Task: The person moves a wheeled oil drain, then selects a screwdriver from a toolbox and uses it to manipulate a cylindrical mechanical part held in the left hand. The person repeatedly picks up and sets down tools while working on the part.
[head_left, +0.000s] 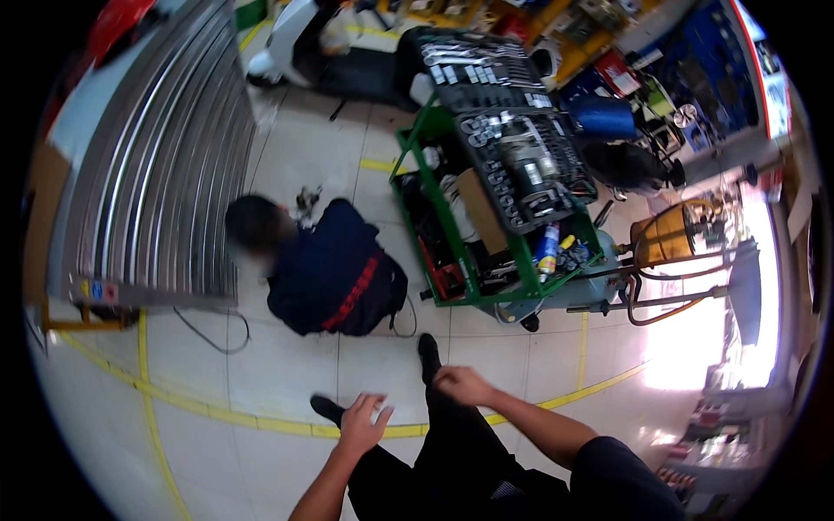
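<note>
The left hand (365, 421) hangs half open, apparently empty; the right hand (465, 385) curls loosely above black cloth trousers (453, 438), its grip unclear. Ahead to the right, the green metal tool trolley (524, 260) looks heavy and stiff, best held by its frame.

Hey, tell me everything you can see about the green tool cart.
The green tool cart looks like painted metal, an open-topped frame with rails. It stands on the tiled floor, ahead of the right hand, which doesn't touch it. An open black tool case lies across its top, reaching past the cart's edge. Inside are a cardboard piece, a blue-and-white can and other items too cluttered to identify.
</note>
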{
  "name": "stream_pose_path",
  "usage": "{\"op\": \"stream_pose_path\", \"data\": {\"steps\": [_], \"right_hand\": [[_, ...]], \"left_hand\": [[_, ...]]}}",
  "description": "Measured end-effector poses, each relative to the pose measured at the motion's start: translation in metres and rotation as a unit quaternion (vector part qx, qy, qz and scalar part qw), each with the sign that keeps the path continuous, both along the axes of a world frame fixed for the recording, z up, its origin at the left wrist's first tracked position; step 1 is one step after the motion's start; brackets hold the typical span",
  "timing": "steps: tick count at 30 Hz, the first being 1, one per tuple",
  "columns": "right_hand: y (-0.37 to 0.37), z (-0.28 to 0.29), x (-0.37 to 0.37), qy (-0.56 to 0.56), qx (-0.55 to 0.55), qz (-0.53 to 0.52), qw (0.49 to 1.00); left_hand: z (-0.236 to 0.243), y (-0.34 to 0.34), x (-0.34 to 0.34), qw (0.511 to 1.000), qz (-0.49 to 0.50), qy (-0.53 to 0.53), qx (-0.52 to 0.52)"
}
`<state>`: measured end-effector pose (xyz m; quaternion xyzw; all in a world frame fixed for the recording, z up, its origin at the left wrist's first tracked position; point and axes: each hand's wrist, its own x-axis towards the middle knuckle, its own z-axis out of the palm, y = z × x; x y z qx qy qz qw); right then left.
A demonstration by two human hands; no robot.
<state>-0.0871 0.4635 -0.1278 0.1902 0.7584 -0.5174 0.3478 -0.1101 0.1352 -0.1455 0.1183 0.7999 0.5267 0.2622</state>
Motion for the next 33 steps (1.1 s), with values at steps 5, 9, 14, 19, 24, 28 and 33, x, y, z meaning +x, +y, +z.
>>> {"op": "stream_pose_path", "data": {"steps": [5,9,14,19,24,28,33], "right_hand": [[0.159,0.035,0.015,0.062,0.083,-0.168,0.980],[0.232,0.033,0.061,0.024,0.108,-0.199,0.974],[0.309,-0.038,0.202,-0.054,0.191,-0.222,0.955],[0.340,-0.079,0.344,-0.198,0.218,-0.254,0.921],[0.348,-0.073,0.356,-0.251,0.196,-0.258,0.912],[0.344,-0.085,0.319,-0.202,0.157,-0.256,0.932],[0.345,-0.093,0.242,-0.127,0.120,-0.253,0.952]], "left_hand": [[0.072,0.213,-0.205,0.945,-0.126,0.302,-0.022],[0.144,0.370,-0.347,0.827,-0.227,0.497,-0.133],[0.156,0.459,-0.447,0.669,-0.420,0.558,-0.255],[0.146,0.485,-0.472,0.642,-0.507,0.539,-0.201],[0.143,0.489,-0.474,0.595,-0.528,0.577,-0.186],[0.154,0.482,-0.465,0.620,-0.525,0.543,-0.213],[0.169,0.467,-0.430,0.700,-0.431,0.507,-0.259]]}}
